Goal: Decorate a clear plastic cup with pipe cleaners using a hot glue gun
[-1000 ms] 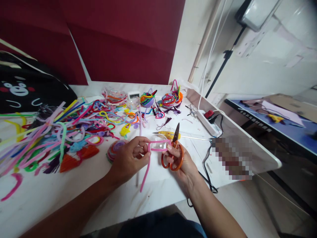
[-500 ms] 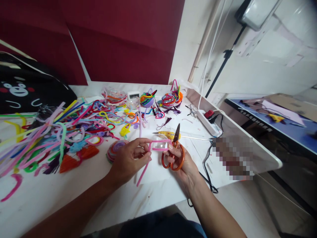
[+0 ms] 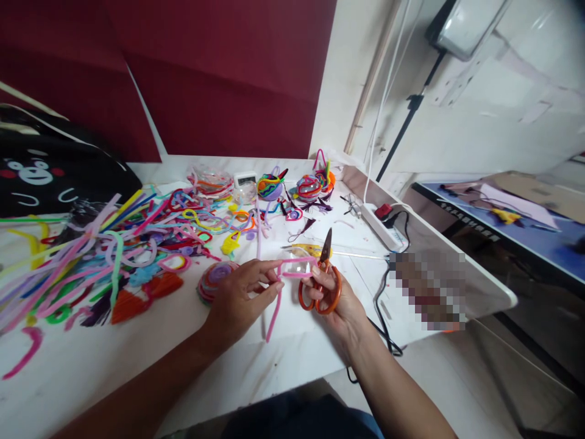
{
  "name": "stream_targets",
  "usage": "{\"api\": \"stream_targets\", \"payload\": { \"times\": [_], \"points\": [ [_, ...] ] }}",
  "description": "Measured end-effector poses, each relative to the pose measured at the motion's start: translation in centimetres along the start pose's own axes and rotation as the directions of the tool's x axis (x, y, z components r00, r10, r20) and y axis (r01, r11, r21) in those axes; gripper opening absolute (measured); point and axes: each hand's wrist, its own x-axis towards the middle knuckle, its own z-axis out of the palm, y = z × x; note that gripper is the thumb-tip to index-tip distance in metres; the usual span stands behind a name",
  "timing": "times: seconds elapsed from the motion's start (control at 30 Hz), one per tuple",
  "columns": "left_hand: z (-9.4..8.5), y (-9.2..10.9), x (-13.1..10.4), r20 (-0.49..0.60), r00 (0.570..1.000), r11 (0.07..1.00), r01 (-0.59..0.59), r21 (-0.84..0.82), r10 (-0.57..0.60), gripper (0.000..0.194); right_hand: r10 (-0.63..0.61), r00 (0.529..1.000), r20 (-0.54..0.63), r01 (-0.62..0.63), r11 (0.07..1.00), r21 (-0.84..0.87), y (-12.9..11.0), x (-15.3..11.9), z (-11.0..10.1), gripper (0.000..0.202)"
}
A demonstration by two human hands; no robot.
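Left hand (image 3: 238, 299), pink strip (image 3: 273, 317) between fingertips (image 3: 276, 287)

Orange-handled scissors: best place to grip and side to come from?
Probably the handle loops of the scissors, coming from the near side. The blades point up and away from the person, so the loops sit at the near end, clear of the edges. The right hand holds them at the loops.

Fuzzy matt pipe cleaner (image 3: 273, 318), smooth plastic scissor handles (image 3: 339, 291), metal blades (image 3: 326, 246)
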Motion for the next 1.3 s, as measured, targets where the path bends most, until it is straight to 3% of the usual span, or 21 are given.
{"api": "stream_targets", "payload": {
  "times": [0.17,0.3,0.67,0.93,1.3],
  "points": [
    [-0.4,0.3,0.4,-0.01,0.988,0.98,-0.151,0.132,0.154,0.024,-0.003,0.999,0.038,0.003,1.0,0.008,0.0,0.1,-0.1,0.034],
    [-0.5,0.3,0.6,-0.032,0.977,0.969,-0.206,0.136,0.212,0.022,-0.008,0.999,0.054,0.007,1.0,0.014,0.0,0.0,0.0,0.034],
    [-0.4,-0.3,0.4,-0.04,0.999,0.996,-0.038,-0.084,0.035,0.024,-0.01,1.0,0.021,0.01,1.0,0.012,0.0,-0.2,0.4,0.042],
    [-0.4,-1.0,0.4,0.003,1.0,0.983,0.001,-0.184,-0.001,0.026,-0.013,0.999,0.051,0.012,0.999,0.034,0.0,-0.3,0.3,0.041],
    [0.2,0.1,0.3,-0.045,0.984,0.927,0.144,-0.347,-0.17,0.017,0.009,0.998,0.054,-0.011,0.999,0.034,0.1,-0.2,0.2,0.04]
  ]
}}
